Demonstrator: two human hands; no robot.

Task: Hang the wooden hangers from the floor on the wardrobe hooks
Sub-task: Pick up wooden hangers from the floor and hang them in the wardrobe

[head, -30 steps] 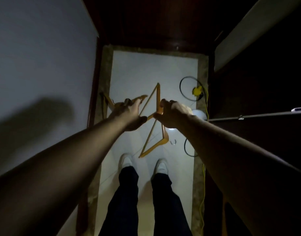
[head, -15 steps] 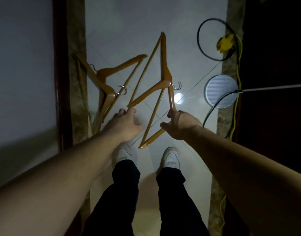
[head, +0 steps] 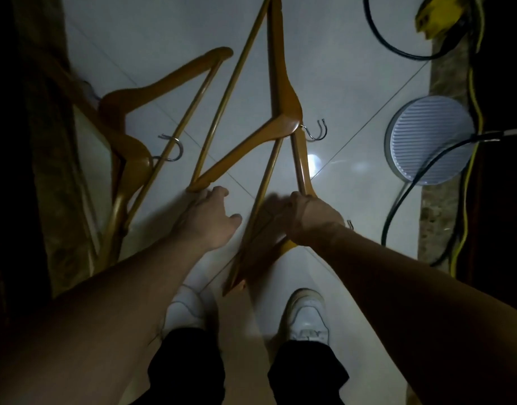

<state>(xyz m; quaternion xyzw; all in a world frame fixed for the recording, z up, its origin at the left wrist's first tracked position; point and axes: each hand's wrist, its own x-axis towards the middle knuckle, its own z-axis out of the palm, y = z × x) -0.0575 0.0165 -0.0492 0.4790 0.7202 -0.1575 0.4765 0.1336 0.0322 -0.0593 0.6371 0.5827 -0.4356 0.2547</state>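
Head view now closer, right hand (head: 308,219) grip curled round wooden hanger (head: 301,168) — left hand (head: 207,219) open beside it.

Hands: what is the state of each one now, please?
Left hand: open, fingertips at the end of one wooden hanger.
Right hand: grips the arm of a second hanger.

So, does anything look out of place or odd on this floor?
The wooden hangers lie in a crossed, overlapping jumble on the floor. A black cable and a yellow cord trail loose beside the round ribbed disc at right.
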